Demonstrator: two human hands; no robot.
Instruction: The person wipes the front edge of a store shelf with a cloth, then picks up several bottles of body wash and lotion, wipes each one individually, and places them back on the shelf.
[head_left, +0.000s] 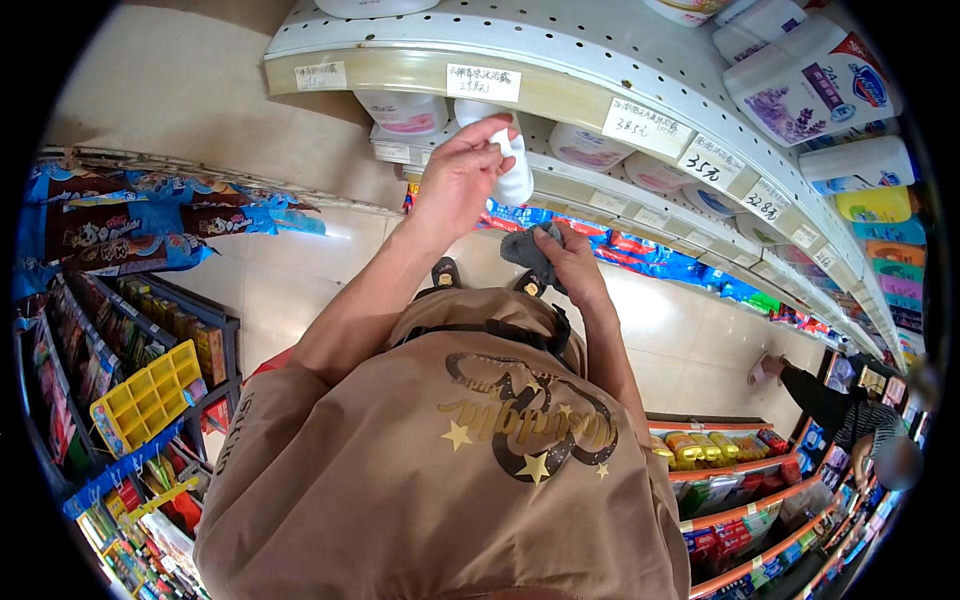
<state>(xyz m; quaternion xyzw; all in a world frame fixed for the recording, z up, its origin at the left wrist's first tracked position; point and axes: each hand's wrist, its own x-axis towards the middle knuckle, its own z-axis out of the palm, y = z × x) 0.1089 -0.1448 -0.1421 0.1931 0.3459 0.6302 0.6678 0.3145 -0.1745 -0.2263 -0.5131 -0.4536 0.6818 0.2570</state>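
At the front edge of the shelving, my left hand (461, 176) grips a white plastic bottle (515, 182) by its upper part, with the bottle tilted and its label out of sight. My right hand (574, 259) is closed on a crumpled grey cloth (529, 253), lower and to the right of the bottle. Just above my left hand, a metal shelf edge (559, 97) carries handwritten price tags. Further white bottles, one with a pink label (401, 112), stand on the shelf below it, partly hidden.
Blue and red packets (652, 259) lie on the lowest shelf. Snack bags (112, 225) and a yellow divided tray (146, 397) are at the left. Orange-edged shelves (735, 472) with goods stand at the lower right. Another person (832, 409) is in the aisle at the far right.
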